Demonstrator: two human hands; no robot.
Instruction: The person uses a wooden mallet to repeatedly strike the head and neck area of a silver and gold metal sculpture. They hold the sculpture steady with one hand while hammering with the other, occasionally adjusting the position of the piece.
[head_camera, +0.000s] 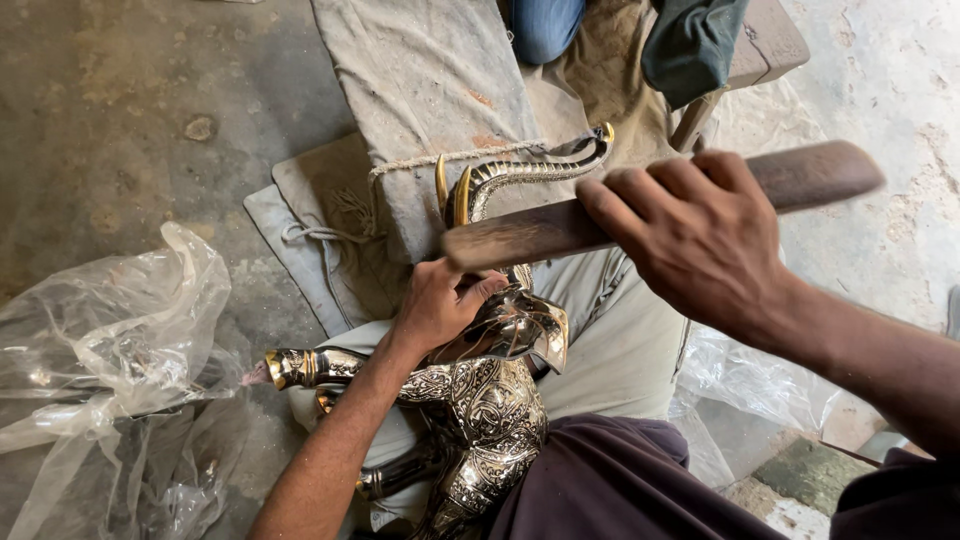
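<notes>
Concrete floor and cloth lie below; the left hand (437, 305) grips a metal elephant (480, 390), while the right hand (700, 235) clenches a wooden stick (560, 230) crosswise just above.

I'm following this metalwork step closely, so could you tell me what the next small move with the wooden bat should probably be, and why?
Probably a short, controlled stroke down onto the elephant figure's head. The right hand holds the wooden bat raised just above the metal elephant figure, beside its upturned trunk, while the left hand braces the head on the lap.
</notes>
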